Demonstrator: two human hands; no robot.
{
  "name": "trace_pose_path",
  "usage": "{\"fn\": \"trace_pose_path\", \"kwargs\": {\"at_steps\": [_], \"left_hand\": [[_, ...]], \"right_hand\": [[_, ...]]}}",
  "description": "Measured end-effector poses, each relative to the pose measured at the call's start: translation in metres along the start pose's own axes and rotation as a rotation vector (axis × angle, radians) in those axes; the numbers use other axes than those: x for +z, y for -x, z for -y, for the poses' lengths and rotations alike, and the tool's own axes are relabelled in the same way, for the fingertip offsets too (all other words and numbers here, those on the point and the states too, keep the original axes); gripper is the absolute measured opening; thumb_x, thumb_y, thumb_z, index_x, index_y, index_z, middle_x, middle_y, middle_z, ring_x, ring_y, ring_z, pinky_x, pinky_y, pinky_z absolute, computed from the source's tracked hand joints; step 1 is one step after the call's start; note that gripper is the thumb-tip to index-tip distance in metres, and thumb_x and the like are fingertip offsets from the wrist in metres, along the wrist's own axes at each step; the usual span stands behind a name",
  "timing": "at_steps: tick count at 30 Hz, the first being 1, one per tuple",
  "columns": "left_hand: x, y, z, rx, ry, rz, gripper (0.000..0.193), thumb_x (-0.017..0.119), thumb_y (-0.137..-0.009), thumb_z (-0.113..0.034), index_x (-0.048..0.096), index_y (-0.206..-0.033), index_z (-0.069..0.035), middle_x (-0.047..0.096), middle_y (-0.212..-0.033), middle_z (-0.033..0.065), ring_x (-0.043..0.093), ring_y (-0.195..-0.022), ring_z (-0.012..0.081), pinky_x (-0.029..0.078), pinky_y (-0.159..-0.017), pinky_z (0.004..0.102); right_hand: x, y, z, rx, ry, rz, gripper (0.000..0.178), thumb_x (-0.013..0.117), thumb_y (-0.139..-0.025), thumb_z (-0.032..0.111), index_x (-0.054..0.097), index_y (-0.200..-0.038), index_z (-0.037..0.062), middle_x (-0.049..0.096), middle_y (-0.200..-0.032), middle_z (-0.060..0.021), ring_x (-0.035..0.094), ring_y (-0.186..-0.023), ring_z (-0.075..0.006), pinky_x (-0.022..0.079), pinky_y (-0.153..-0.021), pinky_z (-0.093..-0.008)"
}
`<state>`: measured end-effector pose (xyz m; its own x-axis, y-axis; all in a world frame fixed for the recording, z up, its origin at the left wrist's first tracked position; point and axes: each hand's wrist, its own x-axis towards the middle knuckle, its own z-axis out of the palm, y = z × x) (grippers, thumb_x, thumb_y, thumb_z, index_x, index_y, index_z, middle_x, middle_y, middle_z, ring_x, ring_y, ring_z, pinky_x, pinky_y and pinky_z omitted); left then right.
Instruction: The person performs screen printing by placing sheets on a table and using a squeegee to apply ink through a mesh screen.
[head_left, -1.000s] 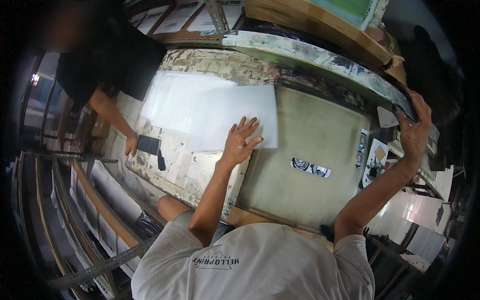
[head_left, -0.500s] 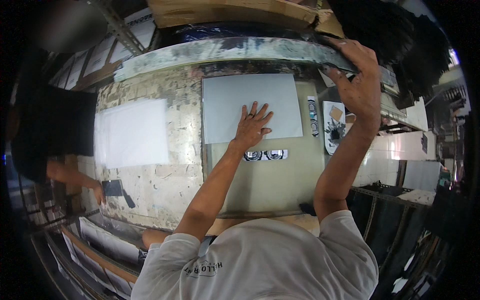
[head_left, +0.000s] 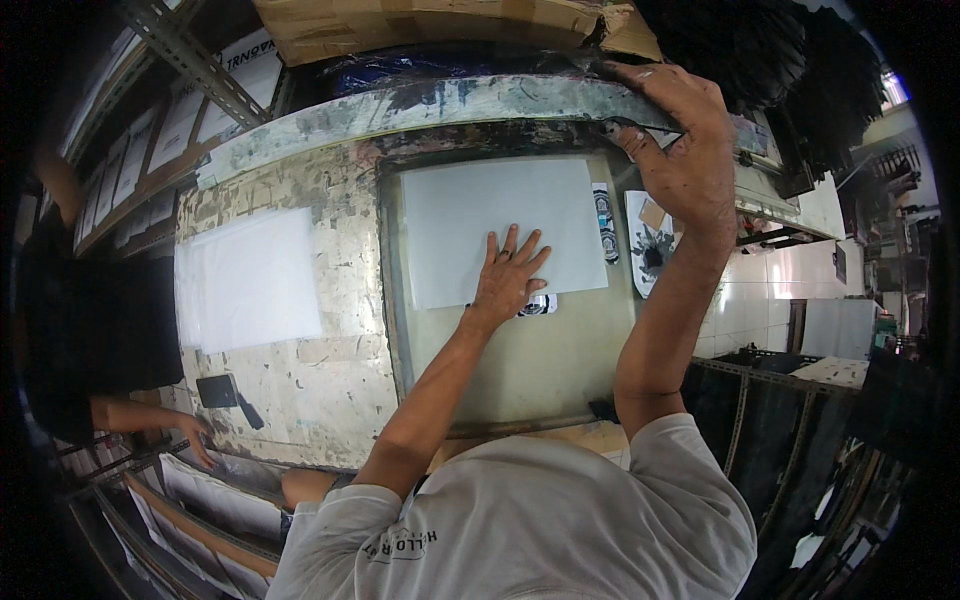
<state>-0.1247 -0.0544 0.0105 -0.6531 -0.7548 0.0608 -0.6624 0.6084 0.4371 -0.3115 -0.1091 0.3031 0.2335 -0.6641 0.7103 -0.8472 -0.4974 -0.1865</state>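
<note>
My left hand [head_left: 510, 280] lies flat, fingers spread, on a pale grey-white sheet [head_left: 450, 220]. Under the sheet is a translucent yellowish panel [head_left: 510, 380] set in a dark frame. One black-and-white patterned strip [head_left: 604, 225] shows at the sheet's right edge, partly covered. Most of a second patterned strip [head_left: 540, 306] is hidden by the sheet and my hand. At the far right, my right hand [head_left: 690, 150] grips a long paint-stained white bar [head_left: 400, 115], fingers over its top and thumb on the near side.
Left of the panel, white sheets [head_left: 255, 280] lie on a stained tabletop beside a dark scraper [head_left: 215, 391]. A co-worker's hand [head_left: 195, 440] is at the table's left edge. A white plate with black smears [head_left: 652, 255] sits right. Cardboard [head_left: 440, 30] lies beyond the bar.
The sheet and my left hand have slid toward me and a little right, covering more of both strips. My right hand keeps its hold. The co-worker's hand has left the scraper.
</note>
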Motion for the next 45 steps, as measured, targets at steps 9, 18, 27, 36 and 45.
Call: {"fn": "trace_pose_path", "kwargs": {"at_steps": [9, 18, 27, 36, 45], "left_hand": [[0.003, 0.005, 0.003, 0.029, 0.060, -0.024, 0.059, 0.054, -0.097, -0.044, 0.047, -0.150, -0.018, 0.033, -0.162, 0.0071, 0.018, -0.152, 0.0383, 0.009, -0.121, 0.0641], [-0.029, 0.033, 0.031, -0.164, -0.001, -0.091, 0.076, 0.069, -0.083, -0.053, 0.051, -0.147, -0.017, 0.035, -0.161, 0.0076, 0.021, -0.152, 0.0384, 0.006, -0.121, 0.0646], [-0.021, 0.042, 0.052, -0.149, 0.091, -0.072, 0.088, 0.071, -0.074, -0.063, 0.051, -0.148, -0.020, 0.031, -0.164, 0.0071, 0.014, -0.154, 0.0367, 0.002, -0.122, 0.0631], [-0.087, 0.075, 0.038, -0.243, 0.603, -0.822, 0.080, 0.077, -0.084, -0.029, 0.040, -0.152, -0.006, 0.051, -0.145, 0.0136, 0.045, -0.137, 0.0321, 0.027, -0.119, 0.0523], [-0.112, 0.193, 0.053, -0.628, 1.219, -1.118, 0.112, 0.082, -0.054, 0.010, 0.032, -0.153, -0.003, 0.053, -0.137, 0.0126, 0.056, -0.121, 0.0243, 0.053, -0.099, 0.0362]], "right_hand": [[-0.003, 0.003, 0.005, -0.016, 0.022, 0.027, 0.046, 0.083, -0.069, 0.011, 0.074, -0.114, 0.0114, 0.073, -0.108, -0.0095, 0.065, -0.105, -0.0266, 0.042, -0.096, -0.0415], [-0.003, 0.012, 0.010, 0.010, -0.011, 0.011, 0.047, 0.082, -0.067, 0.009, 0.074, -0.113, 0.0111, 0.073, -0.109, -0.0090, 0.065, -0.105, -0.0270, 0.042, -0.096, -0.0410], [-0.004, 0.010, 0.016, 0.052, -0.017, 0.016, 0.048, 0.081, -0.067, 0.006, 0.074, -0.113, 0.0121, 0.072, -0.109, -0.0084, 0.063, -0.105, -0.0272, 0.042, -0.096, -0.0396], [-0.014, 0.044, 0.033, 0.051, 0.073, 0.132, 0.058, 0.078, -0.062, 0.007, 0.071, -0.120, 0.0129, 0.066, -0.111, -0.0112, 0.058, -0.109, -0.0315, 0.039, -0.096, -0.0442], [-0.007, 0.151, 0.078, 0.222, -0.072, 0.430, 0.064, 0.081, -0.062, 0.012, 0.067, -0.124, 0.0085, 0.061, -0.124, -0.0159, 0.054, -0.120, -0.0351, 0.038, -0.100, -0.0512]]}}
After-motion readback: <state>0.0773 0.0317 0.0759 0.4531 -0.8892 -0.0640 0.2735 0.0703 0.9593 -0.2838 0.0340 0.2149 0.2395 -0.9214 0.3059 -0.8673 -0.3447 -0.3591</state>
